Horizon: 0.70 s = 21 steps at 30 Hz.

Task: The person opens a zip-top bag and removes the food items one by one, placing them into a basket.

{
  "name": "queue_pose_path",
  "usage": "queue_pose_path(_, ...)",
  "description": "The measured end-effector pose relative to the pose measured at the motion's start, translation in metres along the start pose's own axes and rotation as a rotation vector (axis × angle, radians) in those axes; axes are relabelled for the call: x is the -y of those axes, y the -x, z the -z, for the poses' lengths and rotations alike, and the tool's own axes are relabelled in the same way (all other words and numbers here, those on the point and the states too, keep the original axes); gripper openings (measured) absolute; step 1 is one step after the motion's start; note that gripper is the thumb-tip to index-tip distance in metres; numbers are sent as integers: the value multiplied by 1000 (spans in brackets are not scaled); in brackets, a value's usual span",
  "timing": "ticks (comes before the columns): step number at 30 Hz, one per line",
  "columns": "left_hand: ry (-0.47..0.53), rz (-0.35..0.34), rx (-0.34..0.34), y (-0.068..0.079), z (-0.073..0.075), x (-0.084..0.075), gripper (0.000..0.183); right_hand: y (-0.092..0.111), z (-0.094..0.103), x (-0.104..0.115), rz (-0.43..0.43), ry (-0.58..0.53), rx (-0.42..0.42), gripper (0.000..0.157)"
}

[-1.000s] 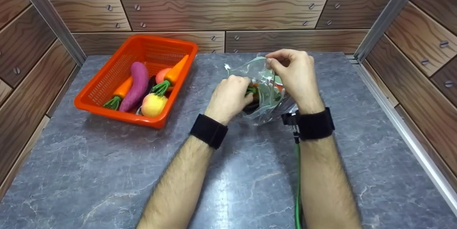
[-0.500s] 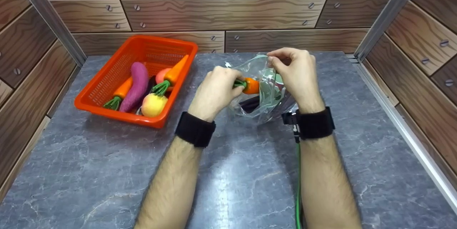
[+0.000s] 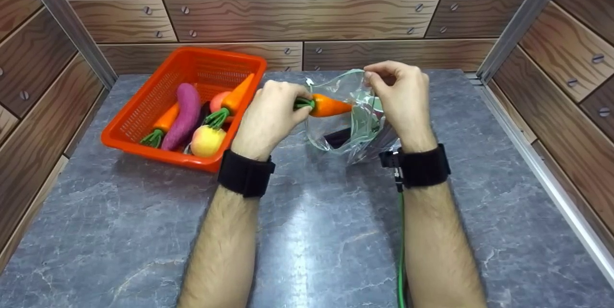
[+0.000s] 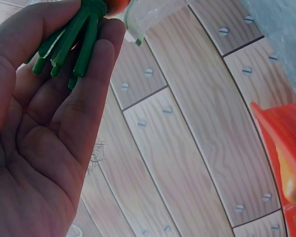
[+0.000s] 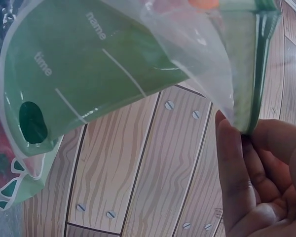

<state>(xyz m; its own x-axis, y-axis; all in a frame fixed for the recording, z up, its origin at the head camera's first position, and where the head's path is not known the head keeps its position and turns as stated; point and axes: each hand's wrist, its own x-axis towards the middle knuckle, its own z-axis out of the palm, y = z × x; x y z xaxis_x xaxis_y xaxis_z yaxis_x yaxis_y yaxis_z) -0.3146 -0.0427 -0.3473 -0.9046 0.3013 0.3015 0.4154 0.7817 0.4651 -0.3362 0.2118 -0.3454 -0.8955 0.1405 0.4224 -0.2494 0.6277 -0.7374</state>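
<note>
By its green stalks, my left hand point(image 3: 273, 115) pinches a carrot point(image 3: 330, 106) at the mouth of a clear zip bag point(image 3: 336, 144). The orange body points right, its tip within the bag's opening. In the left wrist view the green stalks point(image 4: 81, 42) lie between thumb and fingers. My right hand point(image 3: 402, 99) pinches the bag's upper rim between thumb and fingertips, as the right wrist view also shows. Inside the bag lies a dark purple thing point(image 3: 338, 137). A green label point(image 5: 89, 64) printed "name" and "time" is on the bag.
On the left stands an orange basket point(image 3: 112, 140) with a purple eggplant-like vegetable point(image 3: 184, 116), carrots, a yellow-red fruit point(image 3: 207, 141) and a pinkish round one. A green cable point(image 3: 401, 250) trails from the right wristband. Wood-patterned walls border the grey table point(image 3: 144, 231).
My left hand has drawn back leftward out of the bag, bringing the carrot with it until most of its orange body shows. My right hand has kept its pinch, rising slightly.
</note>
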Motion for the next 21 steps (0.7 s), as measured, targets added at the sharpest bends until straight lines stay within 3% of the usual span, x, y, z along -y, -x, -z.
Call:
queue_pose_path(11,5,-5,-67,9,24,7,17,0,0,1,-7,-21,4,17)
queue_pose_path(21,88,79,-85,24,57,25,22,0,0,0,0,-16,3,16)
